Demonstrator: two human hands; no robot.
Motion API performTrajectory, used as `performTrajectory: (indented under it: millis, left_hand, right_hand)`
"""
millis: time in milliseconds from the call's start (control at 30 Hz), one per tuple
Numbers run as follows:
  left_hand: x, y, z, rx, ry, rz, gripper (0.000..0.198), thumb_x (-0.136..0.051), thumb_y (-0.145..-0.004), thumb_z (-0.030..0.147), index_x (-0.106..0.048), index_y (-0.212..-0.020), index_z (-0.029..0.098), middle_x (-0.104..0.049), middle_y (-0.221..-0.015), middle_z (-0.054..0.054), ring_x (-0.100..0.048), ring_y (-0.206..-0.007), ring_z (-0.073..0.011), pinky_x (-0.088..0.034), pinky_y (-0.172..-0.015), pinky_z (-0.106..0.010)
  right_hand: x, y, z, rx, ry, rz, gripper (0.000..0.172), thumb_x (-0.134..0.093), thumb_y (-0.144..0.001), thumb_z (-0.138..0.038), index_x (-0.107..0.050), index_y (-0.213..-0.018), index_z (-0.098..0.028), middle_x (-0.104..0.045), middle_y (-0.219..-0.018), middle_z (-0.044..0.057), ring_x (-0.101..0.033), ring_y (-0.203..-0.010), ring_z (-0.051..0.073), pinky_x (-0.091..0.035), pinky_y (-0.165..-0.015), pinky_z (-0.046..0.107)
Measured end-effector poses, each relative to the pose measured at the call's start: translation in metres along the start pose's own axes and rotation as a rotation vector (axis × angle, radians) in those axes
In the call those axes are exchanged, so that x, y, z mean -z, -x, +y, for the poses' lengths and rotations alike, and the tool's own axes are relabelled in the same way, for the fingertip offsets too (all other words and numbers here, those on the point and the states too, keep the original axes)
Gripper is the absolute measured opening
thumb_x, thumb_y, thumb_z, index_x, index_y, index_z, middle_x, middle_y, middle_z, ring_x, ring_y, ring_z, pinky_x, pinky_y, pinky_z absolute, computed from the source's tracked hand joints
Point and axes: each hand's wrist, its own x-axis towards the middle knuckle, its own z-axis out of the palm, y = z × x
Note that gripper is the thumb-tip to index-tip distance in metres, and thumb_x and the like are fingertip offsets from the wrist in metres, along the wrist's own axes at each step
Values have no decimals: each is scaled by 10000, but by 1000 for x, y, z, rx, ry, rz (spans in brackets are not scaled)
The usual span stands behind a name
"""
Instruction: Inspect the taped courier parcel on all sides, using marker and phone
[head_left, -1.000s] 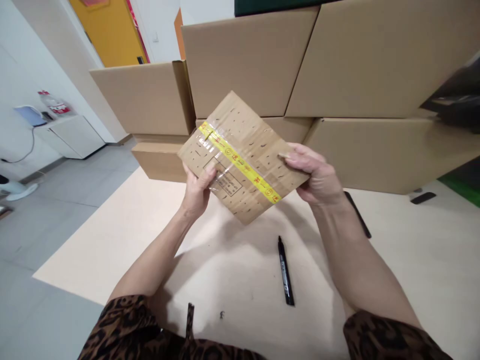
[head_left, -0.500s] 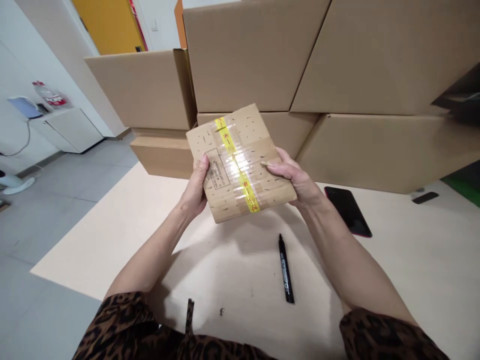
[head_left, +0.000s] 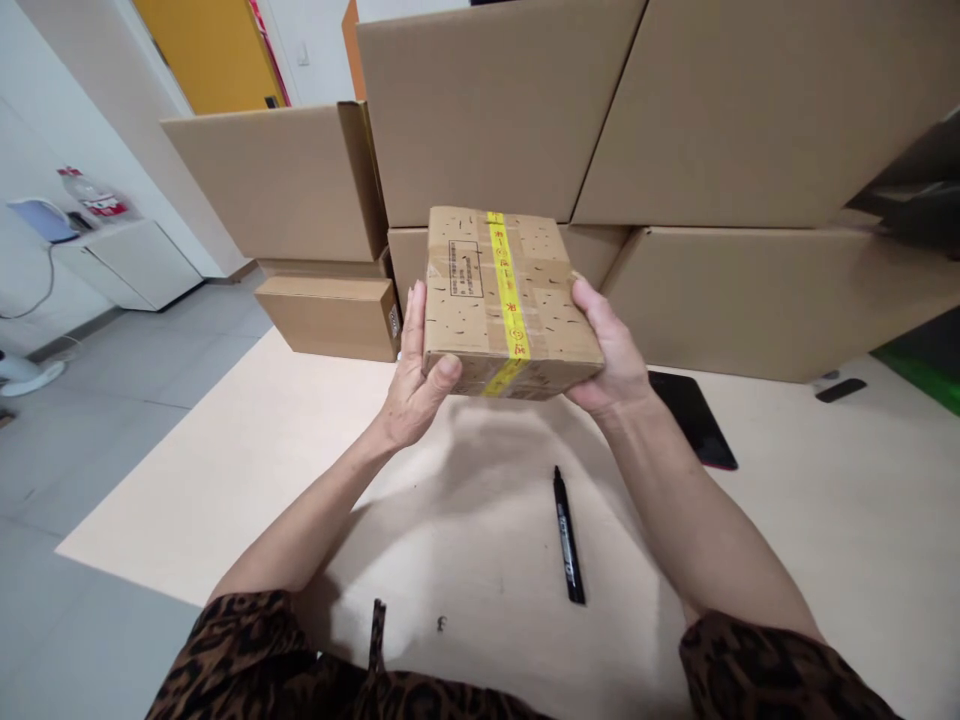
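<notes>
Between my two hands a small cardboard box [head_left: 472, 320] is held up above the table [head_left: 225, 440]. Its top carries dark pen strokes, a printed rectangle of text and a strip of yellow printed tape that runs down over the near side. My left hand [head_left: 416, 385] presses against the left side, with the thumb at the near left corner. On the right side, my right hand [head_left: 611, 350] grips the box with its thumb along the top edge; its other fingers are mostly hidden. Below, a black marker [head_left: 568, 540] lies on the tabletop.
Large cardboard boxes [head_left: 495, 120] are stacked across the back of the table, with a flatter box [head_left: 330, 315] at their left. A dark phone or tablet [head_left: 694, 420] lies beyond my right forearm, near a small black object [head_left: 841, 390]. A white cabinet [head_left: 135, 265] stands at far left.
The box has been turned to sit straighter and tipped so its near side shows. Both hands have shifted on it; my left thumb has moved from the top face to the near corner.
</notes>
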Motion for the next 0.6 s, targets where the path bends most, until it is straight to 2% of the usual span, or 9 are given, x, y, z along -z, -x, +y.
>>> performTrajectory:
  millis: [67,167,267,333,400,467,533,600]
  left_hand:
    - [-1,-1,-2,-1,33,32,924,-546,-938,817,-278,-1699,367,-257,-1819,-35,-144,-1719,-288,-88,-1412,-478]
    - [-2,-3,-6,105,126,58,859,-487,-965,818,-304,-1683,383,-353,-1783,-32,-250,-1694,-259,-171,-1403,-471]
    - [-1,-5,-8,232,207,88,827,-461,-944,858,-373,-1636,414,-389,-1765,-7,-272,-1686,-264,-312,-1362,-493]
    - [1,-7,-8,310,265,81,825,-445,-935,875,-375,-1624,427,-424,-1744,-5,-358,-1649,-288,-417,-1304,-521]
    - [6,-8,-9,386,321,82,840,-464,-927,878,-325,-1635,449,-429,-1739,-4,-461,-1585,-313,-500,-1234,-546]
    - [14,-9,-10,443,357,91,846,-496,-922,870,-283,-1638,472,-411,-1748,0,-522,-1533,-328,-552,-1176,-561]
    - [21,-10,-12,489,385,45,810,-477,-934,867,-323,-1616,458,-467,-1712,-21,-568,-1487,-341,-590,-1125,-576]
    - [26,-11,-11,538,413,-45,776,-427,-943,879,-429,-1562,412,-587,-1607,-60,-623,-1423,-366,-627,-1056,-595]
  right_hand:
    - [-4,3,1,34,25,18,726,-433,-916,-817,-607,-1456,-366,-771,-1332,48,-634,-1409,335,-589,-1094,561]
    - [-7,5,5,101,112,43,788,-307,-929,-882,-517,-1540,-431,-676,-1516,25,-541,-1514,320,-549,-1137,565]
    - [-5,7,10,147,203,56,851,-194,-915,-927,-354,-1635,-501,-519,-1680,-31,-400,-1622,289,-491,-1201,564]
    - [-3,9,13,204,251,41,861,-185,-916,-931,-270,-1666,-517,-369,-1771,-76,-283,-1677,259,-411,-1277,548]
    - [-2,11,14,295,301,-6,849,-251,-935,-911,-241,-1681,-505,-233,-1820,-108,-174,-1707,238,-281,-1354,517]
    - [-2,13,14,377,350,-74,891,-367,-924,-899,-222,-1695,-477,-171,-1835,-104,-130,-1715,252,-181,-1385,506]
    - [0,15,11,423,408,-129,1029,-472,-845,-938,-194,-1709,-455,-157,-1839,-80,-119,-1714,301,-162,-1387,529]
    - [2,15,7,466,482,-157,1194,-555,-713,-1000,-212,-1710,-440,-149,-1839,-56,-81,-1711,370,-177,-1376,583]
